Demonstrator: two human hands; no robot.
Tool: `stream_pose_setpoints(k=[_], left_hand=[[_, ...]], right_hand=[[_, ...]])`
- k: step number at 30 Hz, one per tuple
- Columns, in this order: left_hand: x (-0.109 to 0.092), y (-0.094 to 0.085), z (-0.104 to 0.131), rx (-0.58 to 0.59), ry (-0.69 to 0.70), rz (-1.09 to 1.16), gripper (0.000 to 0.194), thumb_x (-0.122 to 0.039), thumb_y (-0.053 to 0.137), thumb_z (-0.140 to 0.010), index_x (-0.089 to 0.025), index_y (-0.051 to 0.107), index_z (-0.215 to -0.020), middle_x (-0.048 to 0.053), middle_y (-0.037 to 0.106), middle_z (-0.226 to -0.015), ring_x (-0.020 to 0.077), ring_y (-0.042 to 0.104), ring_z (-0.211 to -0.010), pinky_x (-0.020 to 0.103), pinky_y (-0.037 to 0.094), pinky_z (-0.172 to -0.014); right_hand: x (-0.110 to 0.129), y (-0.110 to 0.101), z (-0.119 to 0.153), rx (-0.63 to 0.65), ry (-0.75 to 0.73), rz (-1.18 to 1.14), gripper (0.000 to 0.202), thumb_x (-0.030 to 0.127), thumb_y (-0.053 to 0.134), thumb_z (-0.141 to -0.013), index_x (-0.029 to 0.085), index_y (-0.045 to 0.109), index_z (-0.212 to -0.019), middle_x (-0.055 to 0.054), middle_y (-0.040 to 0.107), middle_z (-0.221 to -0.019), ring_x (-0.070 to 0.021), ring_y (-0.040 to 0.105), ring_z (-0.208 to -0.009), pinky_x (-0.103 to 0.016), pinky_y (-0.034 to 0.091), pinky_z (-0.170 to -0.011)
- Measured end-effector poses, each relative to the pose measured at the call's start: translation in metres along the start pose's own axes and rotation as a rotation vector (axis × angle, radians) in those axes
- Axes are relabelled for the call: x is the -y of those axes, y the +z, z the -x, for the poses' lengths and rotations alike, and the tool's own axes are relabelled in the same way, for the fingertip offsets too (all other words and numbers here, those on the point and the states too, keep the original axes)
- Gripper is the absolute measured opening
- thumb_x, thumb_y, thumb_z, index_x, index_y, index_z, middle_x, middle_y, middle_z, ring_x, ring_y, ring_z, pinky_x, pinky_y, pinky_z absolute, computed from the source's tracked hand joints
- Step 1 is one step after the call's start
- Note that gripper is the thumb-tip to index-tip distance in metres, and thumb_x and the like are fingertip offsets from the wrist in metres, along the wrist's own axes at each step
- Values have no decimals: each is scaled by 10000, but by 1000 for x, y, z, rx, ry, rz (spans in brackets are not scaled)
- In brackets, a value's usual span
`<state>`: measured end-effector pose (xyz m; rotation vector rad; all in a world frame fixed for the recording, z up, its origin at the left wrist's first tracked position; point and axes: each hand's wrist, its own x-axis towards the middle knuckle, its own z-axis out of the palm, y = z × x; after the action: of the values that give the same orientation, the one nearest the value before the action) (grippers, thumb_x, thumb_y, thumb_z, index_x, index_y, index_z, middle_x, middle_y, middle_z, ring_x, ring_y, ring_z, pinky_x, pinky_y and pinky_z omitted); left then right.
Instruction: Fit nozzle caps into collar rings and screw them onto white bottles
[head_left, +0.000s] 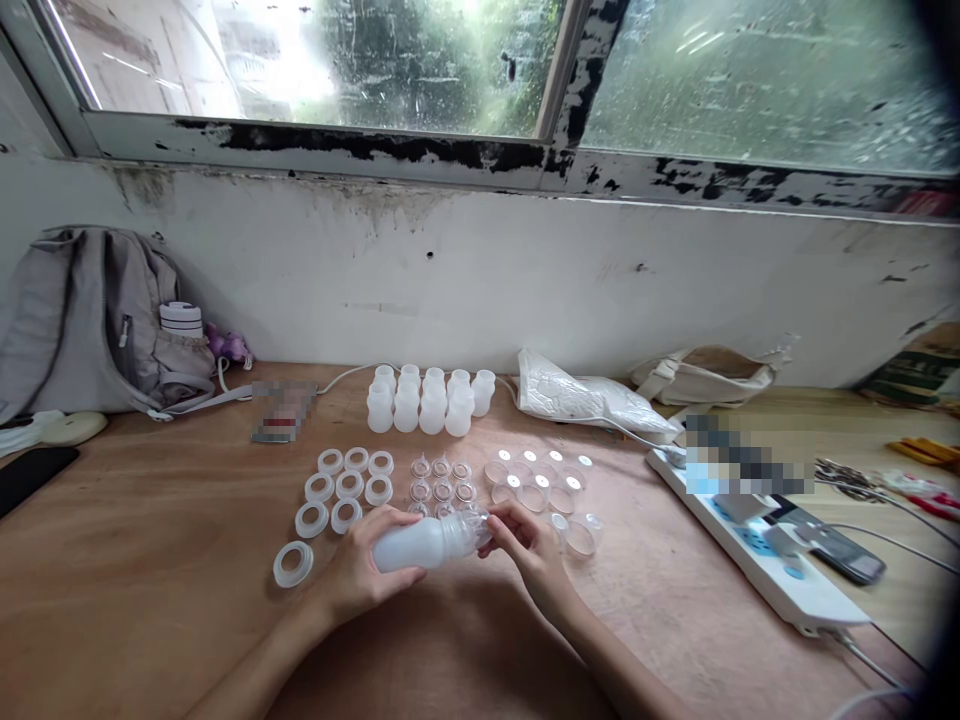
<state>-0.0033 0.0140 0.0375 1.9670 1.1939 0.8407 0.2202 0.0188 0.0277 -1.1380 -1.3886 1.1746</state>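
A frosted white bottle (412, 545) lies sideways in my left hand (364, 565), whose fingers and thumb wrap its base. Its clear top (469, 533) points right, and my right hand (529, 545) pinches the tip of it. Rows of frosted rings (349, 485) are laid out behind my left hand, with one ring (293, 565) apart at the front left. Small clear nipple-shaped pieces (442, 490) stand in rows behind the bottle. Clear round caps (532, 497) sit behind my right hand, some partly hidden by it.
Several frosted bottles (432, 405) stand near the wall. A white plastic bag (585, 395) lies right of them. A white power strip (765, 550) with plugs and cables runs along the right. A grey backpack (97, 320) and a black phone (34, 475) are at the left.
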Motion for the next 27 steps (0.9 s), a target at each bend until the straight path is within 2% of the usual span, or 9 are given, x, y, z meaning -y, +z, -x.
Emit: stream_pose_setpoints(k=[5, 7, 9, 12, 15, 19, 21, 27], left_hand=[[2, 0, 0, -12, 20, -22, 414, -249, 655, -631, -244, 573, -1036, 44, 609, -987, 214, 575, -891, 326, 453, -789], [4, 1, -1, -10, 48, -18, 421, -247, 657, -631, -250, 567, -1042, 42, 603, -980, 206, 575, -882, 316, 459, -776], [5, 3, 0, 17, 83, -16, 427, -241, 652, -634, -255, 561, -1051, 40, 595, -978, 199, 574, -876, 305, 462, -767], [6, 6, 1, 75, 130, -25, 441, -221, 651, -625, -256, 560, -1055, 36, 583, -978, 191, 572, -866, 295, 465, -761], [7, 10, 4, 96, 174, -16, 462, -215, 660, -614, -253, 556, -1062, 34, 578, -955, 183, 572, -835, 284, 473, -730], [10, 17, 6, 64, 236, 17, 480, -195, 655, -599, -241, 548, -1065, 40, 563, -921, 175, 569, -783, 278, 479, -679], [12, 20, 8, 47, 264, 25, 491, -186, 652, -586, -230, 546, -1063, 47, 555, -898, 175, 563, -757, 279, 479, -648], [13, 24, 11, 6, 268, 54, 484, -210, 661, -603, -215, 541, -1072, 45, 533, -847, 170, 550, -716, 282, 469, -623]], right_hand=[[-4, 0, 0, 13, 11, -44, 302, 466, 575, -741, 168, 527, -723, -12, 576, -625, -147, 596, -551, -284, 507, -552], [-6, 0, 0, 41, 60, -89, 324, 496, 556, -741, 179, 497, -733, 8, 549, -611, -136, 582, -512, -248, 482, -468], [-7, -1, 0, 90, 136, -102, 341, 528, 500, -766, 189, 470, -750, 39, 502, -564, -109, 537, -423, -193, 394, -352], [-10, 0, 1, 181, 171, 25, 352, 528, 444, -800, 184, 485, -734, 56, 458, -526, -66, 440, -334, -161, 276, -296], [-13, 4, 5, 216, 109, 170, 356, 497, 453, -808, 172, 510, -674, 37, 473, -548, -69, 425, -376, -172, 287, -326], [-20, 9, 11, 70, -42, 250, 356, 458, 434, -828, 170, 523, -638, 1, 513, -599, -136, 482, -562, -224, 395, -500], [-24, 11, 14, 9, -79, 254, 361, 452, 418, -836, 170, 521, -637, -7, 522, -620, -150, 478, -602, -238, 400, -548], [-32, 17, 18, -76, -45, 158, 395, 460, 378, -851, 169, 487, -608, 9, 454, -554, -126, 419, -522, -226, 343, -478]])
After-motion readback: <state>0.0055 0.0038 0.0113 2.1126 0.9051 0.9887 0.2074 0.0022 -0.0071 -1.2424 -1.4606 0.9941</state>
